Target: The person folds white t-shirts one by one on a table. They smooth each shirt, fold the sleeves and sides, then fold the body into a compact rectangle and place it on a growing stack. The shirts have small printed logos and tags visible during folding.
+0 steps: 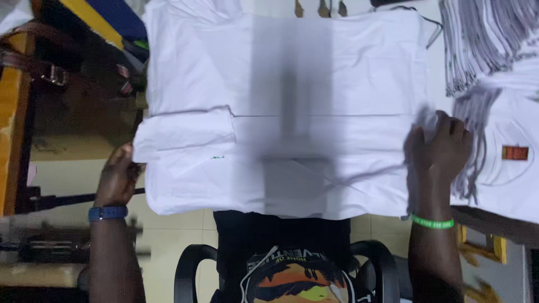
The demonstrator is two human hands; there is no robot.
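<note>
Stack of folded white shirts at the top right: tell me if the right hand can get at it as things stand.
Probably yes. The right hand grips the edge of the white shirt just below the stack of folded shirts, with nothing between them, but it would have to let go first.

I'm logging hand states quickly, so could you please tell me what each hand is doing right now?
Left hand: gripping the left edge of the white T-shirt.
Right hand: closed on a bunch of the same shirt's right edge.

A white shirt (292,112) lies flat, spread wide and partly folded, its near edge doubled over. One short sleeve is folded in at the left. The right edge is bunched up, slightly creased.
</note>
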